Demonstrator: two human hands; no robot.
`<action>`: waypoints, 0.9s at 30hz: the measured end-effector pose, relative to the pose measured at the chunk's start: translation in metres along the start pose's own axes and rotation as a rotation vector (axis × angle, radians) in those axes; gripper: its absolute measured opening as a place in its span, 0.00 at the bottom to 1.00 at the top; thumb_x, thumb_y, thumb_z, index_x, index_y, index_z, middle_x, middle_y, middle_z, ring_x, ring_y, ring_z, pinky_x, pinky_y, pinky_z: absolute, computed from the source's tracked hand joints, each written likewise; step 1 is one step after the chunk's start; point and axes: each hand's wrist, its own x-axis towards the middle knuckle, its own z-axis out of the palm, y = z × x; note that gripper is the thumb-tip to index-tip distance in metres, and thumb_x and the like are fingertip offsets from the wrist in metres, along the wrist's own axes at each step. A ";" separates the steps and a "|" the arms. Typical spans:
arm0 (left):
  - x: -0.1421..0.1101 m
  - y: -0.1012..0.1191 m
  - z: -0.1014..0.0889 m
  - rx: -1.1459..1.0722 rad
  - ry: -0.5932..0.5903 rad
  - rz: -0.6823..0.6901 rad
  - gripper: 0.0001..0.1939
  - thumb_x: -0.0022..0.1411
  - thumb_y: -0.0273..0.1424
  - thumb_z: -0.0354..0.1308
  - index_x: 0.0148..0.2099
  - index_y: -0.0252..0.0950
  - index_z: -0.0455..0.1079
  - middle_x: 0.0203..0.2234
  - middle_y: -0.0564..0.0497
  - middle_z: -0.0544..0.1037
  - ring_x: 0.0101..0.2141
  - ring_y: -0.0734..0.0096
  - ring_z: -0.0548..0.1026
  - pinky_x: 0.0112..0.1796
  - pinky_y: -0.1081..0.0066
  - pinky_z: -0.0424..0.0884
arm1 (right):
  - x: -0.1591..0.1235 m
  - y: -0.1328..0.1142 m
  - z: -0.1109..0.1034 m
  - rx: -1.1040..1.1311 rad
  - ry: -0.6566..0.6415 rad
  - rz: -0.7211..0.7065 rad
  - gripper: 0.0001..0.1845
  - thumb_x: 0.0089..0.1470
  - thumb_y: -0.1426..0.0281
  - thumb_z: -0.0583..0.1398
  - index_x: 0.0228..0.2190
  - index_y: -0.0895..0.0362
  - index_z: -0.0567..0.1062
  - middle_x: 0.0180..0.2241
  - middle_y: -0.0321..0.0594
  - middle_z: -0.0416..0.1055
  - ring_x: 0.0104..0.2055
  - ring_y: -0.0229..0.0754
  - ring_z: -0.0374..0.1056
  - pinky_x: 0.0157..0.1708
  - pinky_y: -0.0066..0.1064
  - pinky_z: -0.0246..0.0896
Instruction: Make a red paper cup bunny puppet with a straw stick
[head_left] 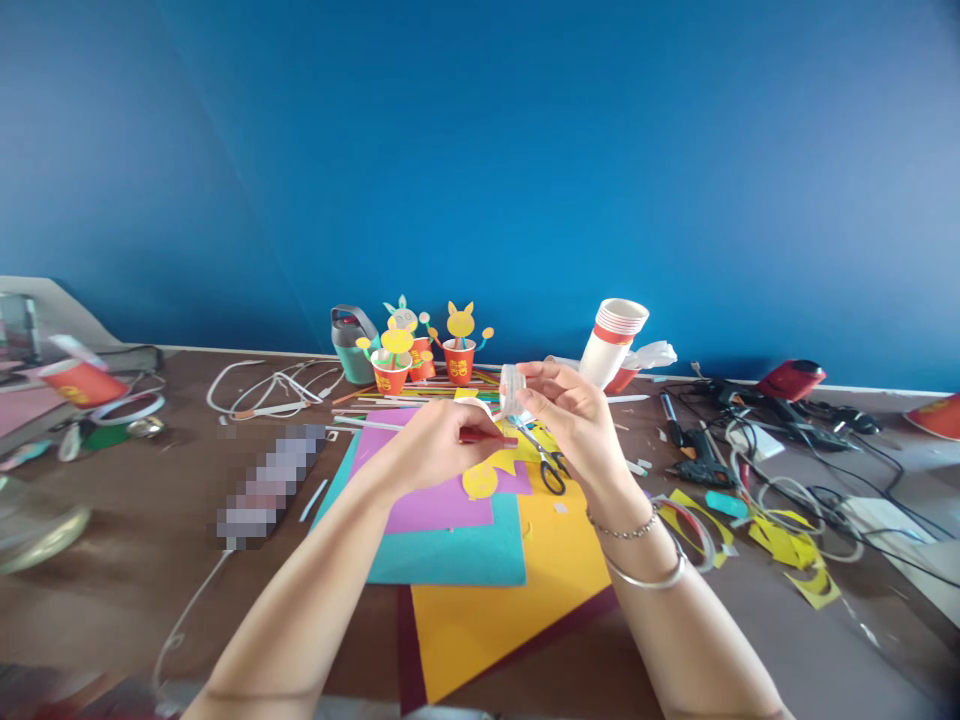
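Note:
Above the paper sheets, my left hand (442, 440) is closed with its fingers pinched on a small red piece (489, 437); its full shape is hidden. A white curved edge (478, 404) shows just behind those fingers. My right hand (570, 408) grips what looks like a roll of clear tape (513, 390) between thumb and fingers, close to the left hand. Black-handled scissors (553, 474) lie below the right hand. Yellow paper cutouts (480, 481) rest under the left hand on a purple sheet (439, 513).
A teal sheet (450, 560) and an orange sheet (517, 630) are layered beneath. Behind stand decorated red cups (459, 364), a flask (356, 345) and stacked paper cups (609, 345). A glue gun (705, 458), cables and yellow scraps (784, 540) lie right.

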 end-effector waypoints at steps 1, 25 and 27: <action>-0.001 0.002 0.000 -0.007 -0.001 0.011 0.08 0.60 0.37 0.62 0.36 0.39 0.79 0.30 0.51 0.83 0.29 0.69 0.78 0.27 0.74 0.69 | 0.001 0.000 0.000 0.016 0.012 0.021 0.16 0.48 0.61 0.69 0.39 0.52 0.79 0.34 0.39 0.77 0.37 0.43 0.74 0.36 0.35 0.70; 0.009 -0.001 -0.006 -0.065 0.293 -0.084 0.13 0.60 0.36 0.56 0.38 0.35 0.78 0.27 0.50 0.79 0.28 0.70 0.73 0.28 0.74 0.64 | -0.017 -0.021 0.009 -0.137 -0.148 -0.057 0.24 0.49 0.65 0.67 0.49 0.51 0.73 0.37 0.40 0.77 0.42 0.47 0.73 0.40 0.38 0.70; 0.009 0.000 -0.006 -0.123 0.335 -0.076 0.13 0.60 0.38 0.57 0.37 0.34 0.78 0.26 0.49 0.79 0.28 0.70 0.73 0.28 0.74 0.65 | -0.018 -0.023 0.010 -0.211 -0.161 -0.074 0.25 0.49 0.68 0.66 0.49 0.52 0.72 0.38 0.41 0.77 0.41 0.47 0.73 0.38 0.38 0.69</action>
